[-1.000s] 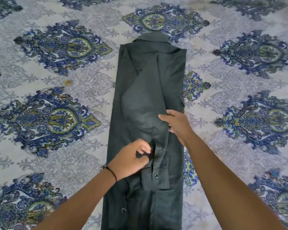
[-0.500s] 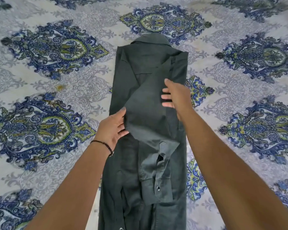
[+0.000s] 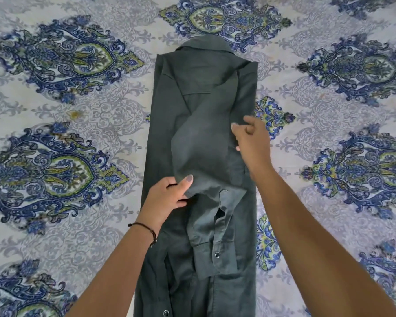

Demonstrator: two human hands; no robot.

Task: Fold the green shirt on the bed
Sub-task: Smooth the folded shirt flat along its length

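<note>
Single head view; looks steeply down, forward over bed [image 3: 78, 115]; close, arm's reach.

This looks like a bedroom in a home. The whole view is filled by a bed [image 3: 82, 229] covered with a pale printed bedsheet [image 3: 329, 220], patterned with grey scrollwork and repeated blue, green and yellow paisley medallions [image 3: 55, 172]. The sheet reaches every edge of the picture, so no edge or corner of the bed shows. A dark green shirt [image 3: 169, 138] lies spread on it, a household laundry chore.
</note>
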